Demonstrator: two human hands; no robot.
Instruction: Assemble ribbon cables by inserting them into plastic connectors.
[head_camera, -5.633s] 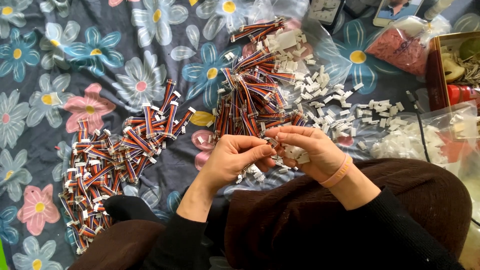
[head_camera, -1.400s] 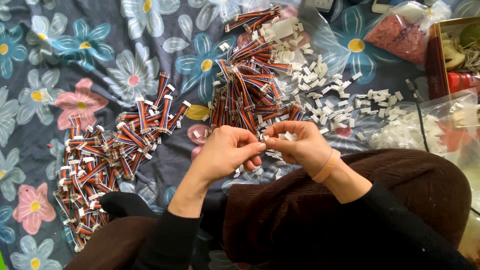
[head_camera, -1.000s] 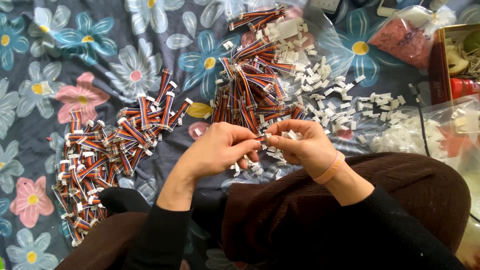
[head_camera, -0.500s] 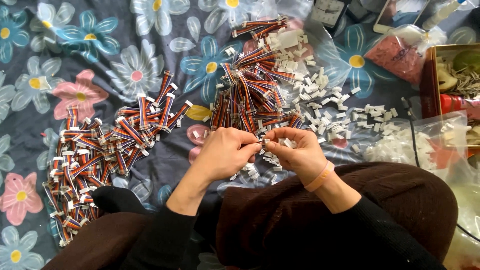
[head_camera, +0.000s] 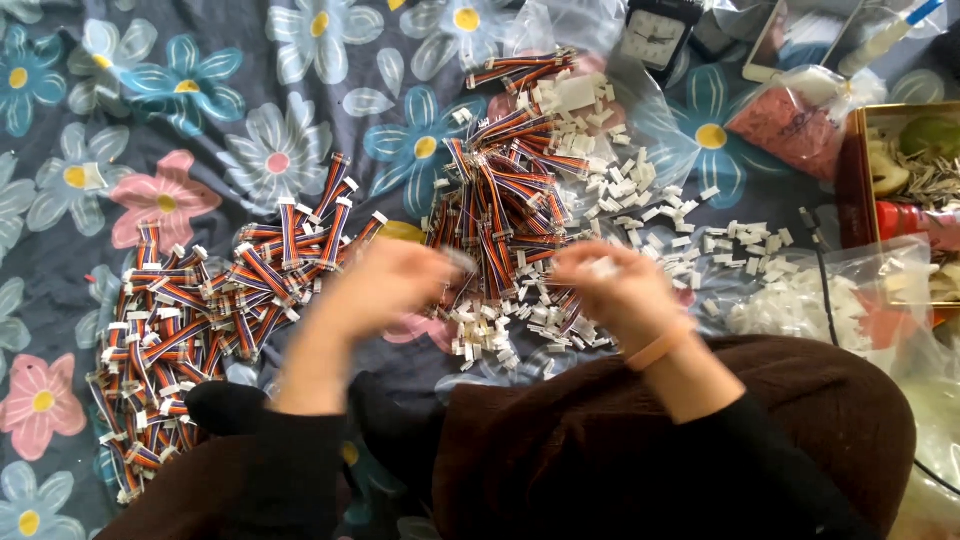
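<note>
My left hand (head_camera: 385, 288) and my right hand (head_camera: 612, 290) are blurred and a hand's width apart over a flowered cloth (head_camera: 200, 120). A pale blurred bit shows at the left fingertips, which look pinched on a small cable piece. Whether the right hand holds anything is too smeared to tell; it wears an orange wristband (head_camera: 660, 346). Between the hands lies a heap of striped ribbon cables (head_camera: 505, 215) with white plugs. A second, spread-out pile of such cables (head_camera: 200, 320) lies left of my left hand. Loose white connectors (head_camera: 650, 200) are scattered beside the right hand.
A clear bag of white connectors (head_camera: 800, 300) lies at the right, next to an open box (head_camera: 858, 180) of odds and ends. A pink-filled bag (head_camera: 790, 125) and a small clock (head_camera: 655, 30) sit at the top. My brown-clad knees (head_camera: 640, 450) fill the bottom.
The hands were pinched together on one small piece above my lap. Now they have pulled apart, the left going left and the right going right, both blurred.
</note>
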